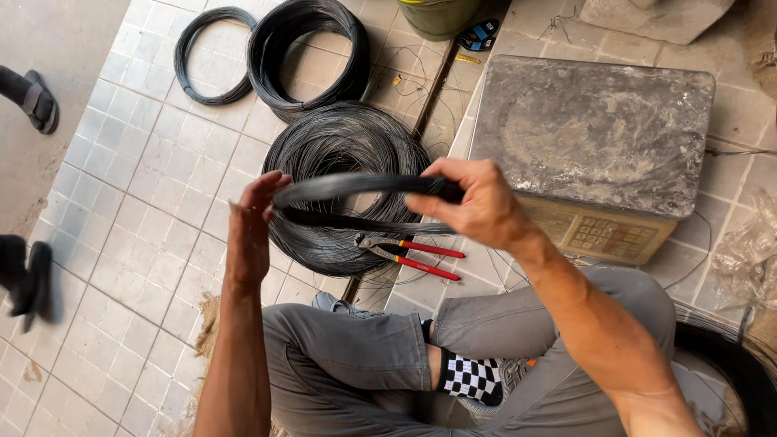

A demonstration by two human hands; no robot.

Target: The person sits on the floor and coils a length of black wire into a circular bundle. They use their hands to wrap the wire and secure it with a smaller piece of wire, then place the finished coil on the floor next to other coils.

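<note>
Nearest to us are our own bent legs in grey trousers point(356, 356), with a black-and-white checked sock point(472, 378) showing between them, down at the bottom edge of the tiled floor point(137, 202). Just above them we hold a small flattened loop of dark wire point(364, 188) level between both hands. Our right hand point(477, 202) grips the loop's right end, fingers curled over it and thumb beneath. Our left hand point(252, 222) stands upright with fingers straight and spread a little, the loop's left end resting against its fingertips rather than clasped. Directly under the loop lies a big coil of black wire point(344, 162) on the floor, and red-handled pliers point(409, 252) lie against that coil's near rim, just beside our knee. Beyond it, toward the floor's far edge, sit a second thick coil point(312, 61) and a thinner ring of wire point(212, 57), the two touching. To the right a weighing scale with a worn grey platform point(595, 129) stands close to our right wrist, so room on that side is tight. The left stretch of floor is freer, though another person's sandalled foot point(36, 101) sits at the left edge and a blurred dark shoe point(28, 275) lower down.
</note>
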